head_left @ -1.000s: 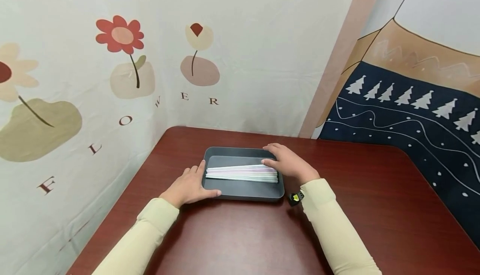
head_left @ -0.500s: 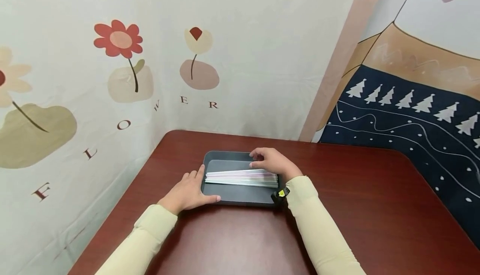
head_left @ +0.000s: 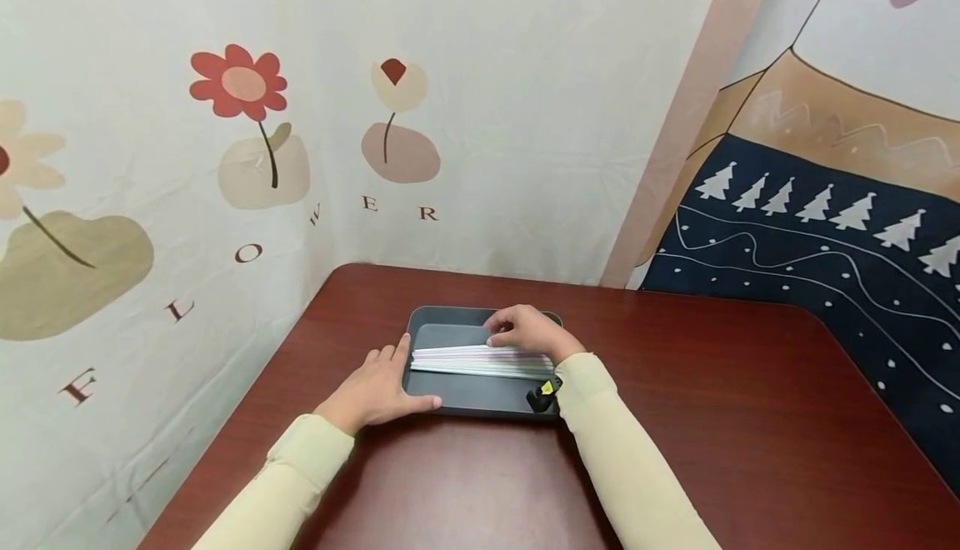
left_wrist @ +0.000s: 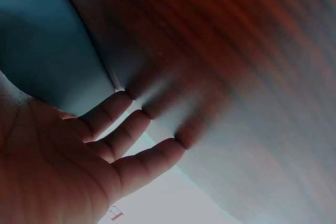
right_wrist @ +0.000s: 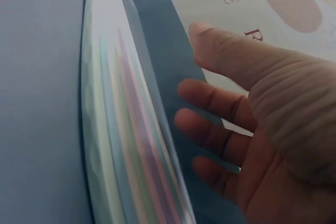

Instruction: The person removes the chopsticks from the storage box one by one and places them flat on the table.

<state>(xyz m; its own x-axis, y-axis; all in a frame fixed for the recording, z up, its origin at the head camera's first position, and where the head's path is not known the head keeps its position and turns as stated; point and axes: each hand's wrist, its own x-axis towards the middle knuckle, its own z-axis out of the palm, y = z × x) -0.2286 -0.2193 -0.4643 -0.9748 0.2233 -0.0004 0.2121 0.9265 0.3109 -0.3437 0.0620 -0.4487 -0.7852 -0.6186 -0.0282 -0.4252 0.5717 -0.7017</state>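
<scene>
One dark grey tray [head_left: 457, 393] sits on the red-brown table [head_left: 720, 417], toward the table's back left corner. In the tray lies one bundle of straws [head_left: 480, 360], pale pastel colours in a clear wrapper, stretched lengthwise from the tray's left wall to its right end; the single straws are too many and too blurred to count. Two hands are in view, both in pale yellow sleeves.

The left hand [head_left: 377, 385] lies flat on the table against the tray's left side. Its fingers are straight and held close together, the fingertips pointing along the tray's left wall, and the thumb reaches along the tray's near rim. In the left wrist view the fingertips [left_wrist: 157, 153] press onto the table surface beside the tray's rounded corner [left_wrist: 47, 51]. It grips nothing; it only rests there.

The right hand [head_left: 528, 332] is over the far half of the tray, knuckles up, fingers bent down onto the far edge of the bundle near its middle. In the right wrist view the fingers [right_wrist: 210, 129] are loosely curled and slightly spread, just beside the wrapper [right_wrist: 131, 145], with the thumb [right_wrist: 220, 51] held apart above them. Whether they touch or pinch the bundle cannot be told. A small black and yellow device [head_left: 542, 396] sits at the right wrist, over the tray's near right corner.
</scene>
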